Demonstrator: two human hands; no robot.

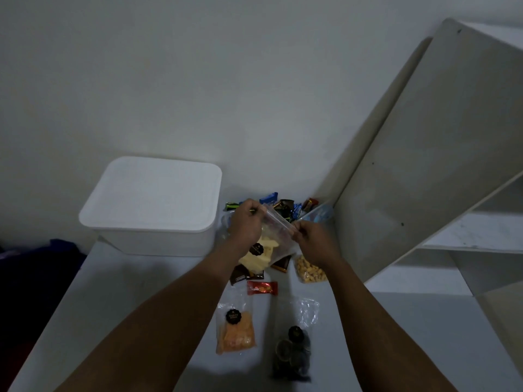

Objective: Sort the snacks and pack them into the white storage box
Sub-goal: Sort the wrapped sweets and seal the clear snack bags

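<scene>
**A:** What stands farthest left?

**B:** The white storage box (150, 205), lid on, at the far left of the tabletop (135, 295), against the wall.

**A:** And the hands?

**B:** Just right of the box, the left hand (246, 222) has its fingers curled, pinching one end of the top edge of a clear bag of pale yellow snacks (264, 254). The bag hangs between and below both hands, above the tabletop. The right hand (311, 239) pinches the other end of that edge.

**A:** The other snacks?

**B:** An orange snack bag (235, 332) lies nearest the person. A brown wrapper (244, 274) and a red wrapper (261, 288) lie under the held bag. Small wrapped sweets (283, 206) are piled beyond the hands. A bag of dark round biscuits (293, 349) lies right of the orange one, and a bag of golden pieces (310, 271) lies below the right hand. A white shelf unit (424, 151) stands at the far right.
</scene>
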